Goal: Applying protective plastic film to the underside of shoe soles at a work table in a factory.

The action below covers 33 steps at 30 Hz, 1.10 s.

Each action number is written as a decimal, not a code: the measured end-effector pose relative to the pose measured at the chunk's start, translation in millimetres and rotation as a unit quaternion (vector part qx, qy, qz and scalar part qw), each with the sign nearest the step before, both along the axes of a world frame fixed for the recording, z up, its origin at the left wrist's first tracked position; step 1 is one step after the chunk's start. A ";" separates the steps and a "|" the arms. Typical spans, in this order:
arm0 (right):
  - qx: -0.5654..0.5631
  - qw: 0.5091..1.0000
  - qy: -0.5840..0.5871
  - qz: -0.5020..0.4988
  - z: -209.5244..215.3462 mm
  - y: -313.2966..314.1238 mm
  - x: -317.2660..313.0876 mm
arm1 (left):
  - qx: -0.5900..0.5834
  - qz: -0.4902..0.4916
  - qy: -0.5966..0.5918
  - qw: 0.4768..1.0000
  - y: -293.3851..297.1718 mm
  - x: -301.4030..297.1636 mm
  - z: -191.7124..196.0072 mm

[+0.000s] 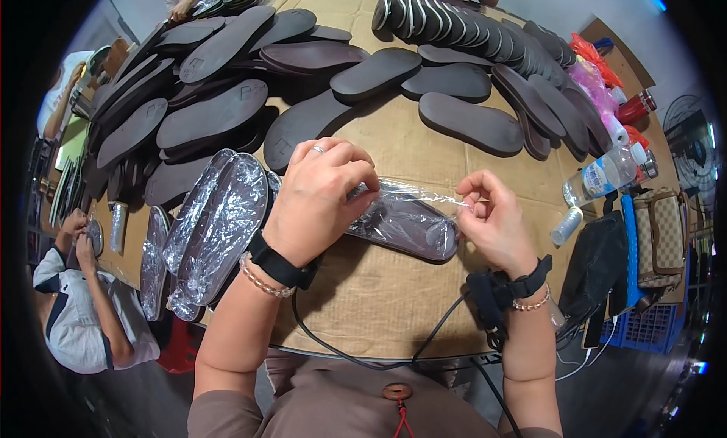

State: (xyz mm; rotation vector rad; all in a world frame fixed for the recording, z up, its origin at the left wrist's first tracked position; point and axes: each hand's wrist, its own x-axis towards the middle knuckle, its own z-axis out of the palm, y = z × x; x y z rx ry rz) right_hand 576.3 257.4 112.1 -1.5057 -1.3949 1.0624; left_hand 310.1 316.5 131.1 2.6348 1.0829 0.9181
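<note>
In front of me a dark shoe sole (413, 224) lies on the cardboard-covered table, with clear plastic film (420, 192) over it. My left hand (326, 196), with a ring on one finger, bends over the sole's left end, its thumb and fingers closed on the film. At the right end, my right hand (492, 218) pinches the film's edge between thumb and fingers. The film is stretched between both hands along the sole's far side. Beside my left wrist lie several film-wrapped soles (227, 218), shiny and overlapping.
Bare dark soles (216, 120) are heaped at the far left. A long row of soles (454, 29) stands at the back right. To the right are a water bottle (602, 173), a black bag (598, 249) and a checkered bag (659, 237). A co-worker (98, 309) sits at the left; black cables cross near my wrists.
</note>
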 end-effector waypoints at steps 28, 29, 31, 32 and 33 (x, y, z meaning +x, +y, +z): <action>0.052 0.994 -0.091 -0.034 17.4 -4.7 0.5 | -0.302 0.071 -0.155 0.938 15.7 -20.4 4.4; 0.061 0.993 -0.090 -0.038 16.7 -4.9 0.6 | -0.301 0.069 -0.155 0.938 15.1 -18.8 4.3; 0.065 0.993 -0.084 -0.042 16.8 -5.6 -0.7 | -0.196 0.078 -0.130 0.969 12.2 -14.9 5.5; 0.067 0.994 -0.078 -0.044 17.2 -6.0 -1.4 | -0.194 0.075 -0.130 0.970 9.9 -11.4 8.0; 0.068 0.994 -0.078 -0.046 16.8 -6.0 -2.4 | -0.136 0.062 -0.100 0.984 6.6 -7.1 10.2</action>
